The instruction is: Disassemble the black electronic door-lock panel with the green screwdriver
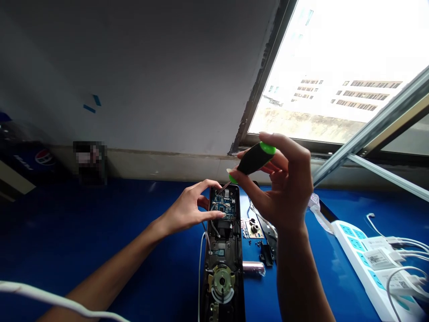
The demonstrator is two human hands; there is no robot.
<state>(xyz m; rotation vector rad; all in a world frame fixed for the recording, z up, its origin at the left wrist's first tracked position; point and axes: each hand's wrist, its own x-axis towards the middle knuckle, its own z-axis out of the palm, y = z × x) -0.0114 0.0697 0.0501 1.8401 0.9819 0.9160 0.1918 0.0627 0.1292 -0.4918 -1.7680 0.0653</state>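
Black with green ends, a screwdriver (254,158) sits tight in the right hand (284,188), out at about 3 o'clock in the head view. The fingers (295,154) wrap around the fat handle, and the thin metal tip points down and left, close to the top of a black door lock (226,250). This lock lies on its front at 6 o'clock with its back open, so you can see its wires, a round metal part (221,281) and a green-blue circuit board (221,205). The left hand (189,208) is at about 7 o'clock, with its fingers spread and its thumb lying across the board, so it touches the lock but does not clearly clamp it. The step in hand looks like screwdriver work at the top of the lock, and it calls for the tip to find its spot while the left hand keeps the lock steady. At 5 o'clock lie a small tan circuit board (252,228), tiny screws (258,243), a black metal plate (268,237) and a shiny battery (253,267). All of this rests on a blue table (100,232). A white power strip (355,250) with plugs in it sits at 4 o'clock, and a bright window (335,67) glows at 2 o'clock.
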